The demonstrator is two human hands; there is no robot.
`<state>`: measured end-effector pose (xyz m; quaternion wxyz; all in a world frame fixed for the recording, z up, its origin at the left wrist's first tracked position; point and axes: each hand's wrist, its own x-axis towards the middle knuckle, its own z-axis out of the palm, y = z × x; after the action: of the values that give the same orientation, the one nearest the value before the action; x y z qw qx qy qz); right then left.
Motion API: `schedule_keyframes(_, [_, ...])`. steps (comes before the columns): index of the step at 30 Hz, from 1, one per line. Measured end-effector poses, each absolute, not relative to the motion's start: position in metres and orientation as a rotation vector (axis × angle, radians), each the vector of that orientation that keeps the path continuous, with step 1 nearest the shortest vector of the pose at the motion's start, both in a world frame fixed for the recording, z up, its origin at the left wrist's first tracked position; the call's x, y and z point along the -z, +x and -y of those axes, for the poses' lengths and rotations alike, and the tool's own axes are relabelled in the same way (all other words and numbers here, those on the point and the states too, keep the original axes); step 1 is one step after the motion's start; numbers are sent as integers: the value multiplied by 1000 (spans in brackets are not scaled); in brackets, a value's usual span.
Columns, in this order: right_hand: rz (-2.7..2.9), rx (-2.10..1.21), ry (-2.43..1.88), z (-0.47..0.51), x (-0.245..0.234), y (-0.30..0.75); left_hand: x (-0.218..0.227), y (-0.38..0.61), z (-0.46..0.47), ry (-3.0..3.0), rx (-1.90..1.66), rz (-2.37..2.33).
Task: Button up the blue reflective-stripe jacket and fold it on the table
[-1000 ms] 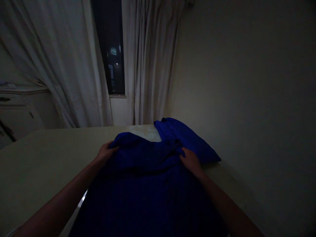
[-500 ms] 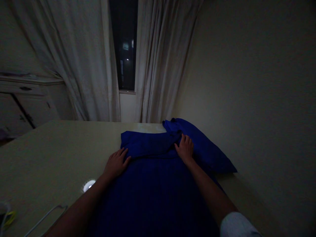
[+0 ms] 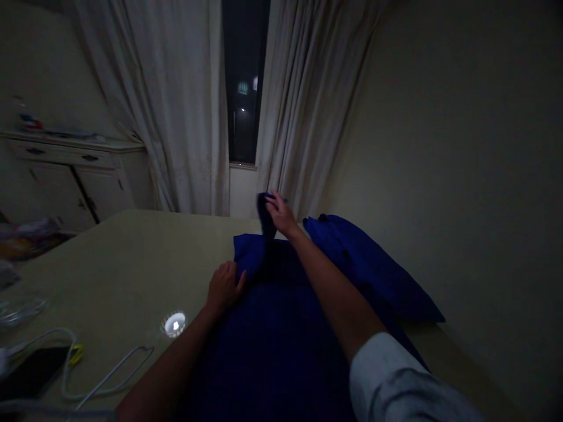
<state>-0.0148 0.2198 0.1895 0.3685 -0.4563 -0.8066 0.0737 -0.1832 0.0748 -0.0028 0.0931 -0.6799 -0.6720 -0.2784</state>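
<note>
A large dark blue cloth (image 3: 281, 351) lies spread over the table in front of me, its far end folded over. My right hand (image 3: 281, 214) pinches the lifted flap of this cloth above the table's far edge, so that part stands up and hangs down from the fingers. At the cloth's left edge rests my left hand (image 3: 224, 286), its thumb apart from the fingers and lying on the fabric. Another bundle of blue fabric (image 3: 378, 264) lies to the right, against the wall. In the dim light the exact kind of cloth is hard to make out.
On the pale table (image 3: 176, 246), left of my forearm, stands a small lit round light (image 3: 175, 324). A white cable (image 3: 105, 381) and a dark phone-like slab (image 3: 37, 372) lie at the lower left. Curtains (image 3: 189, 117) and a white cabinet (image 3: 83, 176) are behind.
My right hand has moved up and to the left, raising the folded flap off the cloth. The left hand stays at the cloth's left edge. The view has shifted left.
</note>
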Motion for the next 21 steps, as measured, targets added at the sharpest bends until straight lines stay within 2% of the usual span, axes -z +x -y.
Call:
schedule_keyframes(3, [2167,-761,-454,-218,-195,-87,-1,-184,-65,-2143,735,2053])
schedule_keyframes(4, [2179,-874,-348,-215,-187,-94,-2,-183,-63,-2174,715,2073])
schedule_keyframes(6, [2255,-902,-466,-209,-158,-84,-3,-181,-62,-2215,712,2115])
schedule_keyframes(10, [2607,-484,-1147,-191,-81,-7,-5,-176,-67,-2246,768,2198])
schedule_keyframes(14, [2635,-241,-1425,-170,-42,35,-11,-174,-70,-2235,626,2271])
schedule_keyframes(17, [2484,-136,-1474,-175,-62,47,-15,-178,-69,-2175,520,2343])
schedule_keyframes(21, [1838,136,-1755,-200,-133,125,-15,-189,-68,-1985,667,2472])
